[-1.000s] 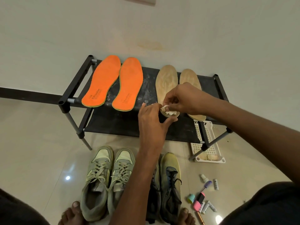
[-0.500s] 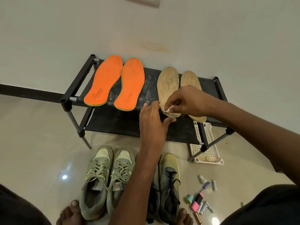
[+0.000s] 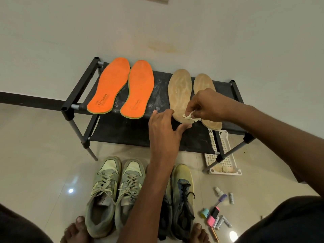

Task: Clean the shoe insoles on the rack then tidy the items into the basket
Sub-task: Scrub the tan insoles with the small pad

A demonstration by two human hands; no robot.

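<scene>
Tan insole's (image 3: 179, 92) heel hides beneath right hand's (image 3: 208, 106) crumpled wipe (image 3: 189, 116).

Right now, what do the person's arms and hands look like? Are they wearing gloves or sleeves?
No gloves. Both the left hand and the right hand are bare, with no rings, watch or bracelets showing. Both forearms are bare too, with no sleeve on the parts in view. The person's feet at the bottom of the picture are bare as well, and dark clothing shows in the lower corners.

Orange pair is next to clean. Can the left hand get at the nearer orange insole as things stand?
Probably yes: the left hand holds nothing and rests beside the orange insole, with only bare rack between.
</scene>
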